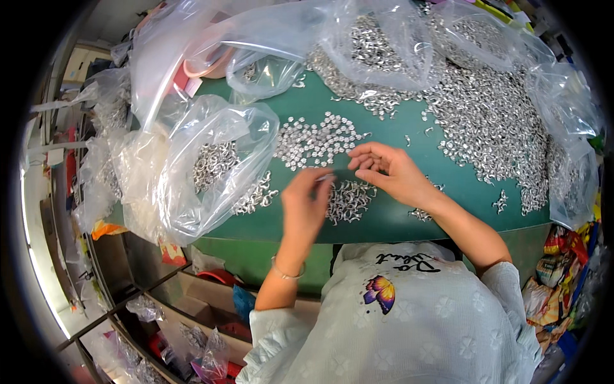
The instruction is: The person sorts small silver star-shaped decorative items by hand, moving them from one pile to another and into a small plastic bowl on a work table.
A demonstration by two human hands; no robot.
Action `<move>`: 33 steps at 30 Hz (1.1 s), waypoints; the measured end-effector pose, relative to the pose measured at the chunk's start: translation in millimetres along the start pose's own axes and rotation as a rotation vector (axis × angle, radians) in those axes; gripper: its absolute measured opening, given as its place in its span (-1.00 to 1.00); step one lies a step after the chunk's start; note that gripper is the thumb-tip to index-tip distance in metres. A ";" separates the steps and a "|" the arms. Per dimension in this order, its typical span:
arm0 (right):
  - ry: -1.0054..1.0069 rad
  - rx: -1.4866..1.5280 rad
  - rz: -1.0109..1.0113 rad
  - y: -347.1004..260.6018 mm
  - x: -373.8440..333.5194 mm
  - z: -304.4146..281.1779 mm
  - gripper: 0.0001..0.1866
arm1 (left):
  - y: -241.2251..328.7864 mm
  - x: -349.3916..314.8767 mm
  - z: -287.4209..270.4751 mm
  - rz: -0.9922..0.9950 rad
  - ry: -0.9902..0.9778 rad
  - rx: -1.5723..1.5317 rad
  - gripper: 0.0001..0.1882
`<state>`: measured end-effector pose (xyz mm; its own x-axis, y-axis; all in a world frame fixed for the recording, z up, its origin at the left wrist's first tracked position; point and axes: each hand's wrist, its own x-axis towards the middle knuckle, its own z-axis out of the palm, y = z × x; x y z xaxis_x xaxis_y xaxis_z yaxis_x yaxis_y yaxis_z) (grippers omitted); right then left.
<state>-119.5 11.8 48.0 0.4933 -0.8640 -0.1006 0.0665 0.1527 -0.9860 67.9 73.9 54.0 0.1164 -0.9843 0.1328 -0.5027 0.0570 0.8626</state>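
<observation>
My left hand (304,200), a bracelet at its wrist, is pinched on a small shiny metal piece (325,177). It is slightly blurred, and the piece's exact shape is hard to make out. To its right my right hand (391,170) hovers palm inward, fingers curved and apart from the thumb, with nothing visible in them. Beneath and between the hands lies a heap of small curved silver metal pieces (350,202). Just beyond them, small round silver pieces (314,140) are spread in a loose patch on the green tabletop (390,131).
A clear plastic bag (252,128) with silver metal rings (214,165) stands open at left. A large mass of curved metal pieces (489,121) covers the right side, with another filled bag (377,51) behind. Below the table's left edge are cardboard boxes (185,294); colourful packets (556,269) lie right.
</observation>
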 end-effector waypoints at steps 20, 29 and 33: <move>0.132 -1.015 -0.212 -3.9 6.6 -65.5 -0.76 | 4.6 42.9 49.4 0.380 -0.015 0.475 -0.71; 0.325 -1.011 -0.372 4.5 27.7 -86.1 -0.80 | -3.7 55.5 74.7 0.521 -0.271 0.441 -0.85; 0.205 -1.156 -0.345 13.5 23.9 -78.1 -0.80 | 3.3 37.7 68.1 0.488 -0.371 0.333 -0.82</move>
<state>-174.5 -44.3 21.9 0.4498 -0.8504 0.2731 -0.6944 -0.5253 -0.4919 12.3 25.6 28.6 -0.4607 -0.8544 0.2405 -0.6654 0.5118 0.5435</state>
